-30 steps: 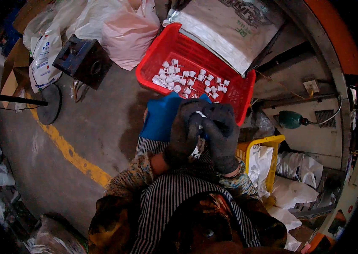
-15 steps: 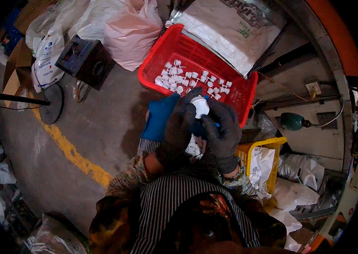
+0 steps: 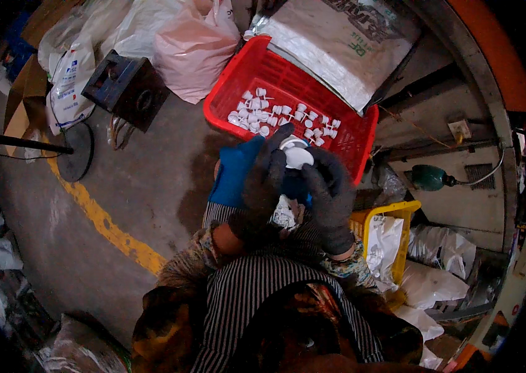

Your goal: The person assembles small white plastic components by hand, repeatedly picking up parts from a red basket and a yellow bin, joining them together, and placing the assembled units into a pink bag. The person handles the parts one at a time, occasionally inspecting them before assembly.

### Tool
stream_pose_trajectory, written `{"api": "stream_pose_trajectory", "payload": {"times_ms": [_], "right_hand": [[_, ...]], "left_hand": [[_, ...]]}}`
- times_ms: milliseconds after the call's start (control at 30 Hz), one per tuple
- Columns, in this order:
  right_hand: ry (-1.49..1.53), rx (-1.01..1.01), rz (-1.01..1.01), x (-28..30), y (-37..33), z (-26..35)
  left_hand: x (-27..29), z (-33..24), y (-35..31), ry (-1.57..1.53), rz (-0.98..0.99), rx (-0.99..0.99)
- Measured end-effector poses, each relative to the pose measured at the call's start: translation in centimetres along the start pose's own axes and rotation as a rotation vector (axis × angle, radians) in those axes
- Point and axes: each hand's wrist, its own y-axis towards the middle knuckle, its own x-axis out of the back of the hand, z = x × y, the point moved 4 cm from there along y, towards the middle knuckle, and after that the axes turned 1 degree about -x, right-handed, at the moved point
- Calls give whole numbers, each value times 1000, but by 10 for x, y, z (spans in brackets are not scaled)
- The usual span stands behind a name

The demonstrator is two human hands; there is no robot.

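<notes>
White caps (image 3: 273, 120): over twenty, overlapping. Red crate (image 3: 275, 68): one, twelve o'clock. Yellow crate (image 3: 407, 207): one, three o'clock.

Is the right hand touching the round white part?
Touching: the head view shows the right hand gripping the white part at its right edge, no gap visible.

White, round, apparently plastic cap (image 3: 300, 159), held between the left hand (image 3: 264, 183) and the right hand (image 3: 332, 196); its smooth, disc-shaped face is turned upward, and a curved white section (image 3: 291, 142) shows at its far edge.
</notes>
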Motion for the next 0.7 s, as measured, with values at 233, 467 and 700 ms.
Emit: {"api": "stream_pose_trajectory", "payload": {"times_ms": [233,467,700], "right_hand": [[-232,222,-4,11,12,20],[-186,201,17,10,20,10],[-67,111,45,8,16,10]], "left_hand": [[4,11,10,295,253,-103],[7,8,9,385,298,-295],[6,3,7,316,274,-278]]}}
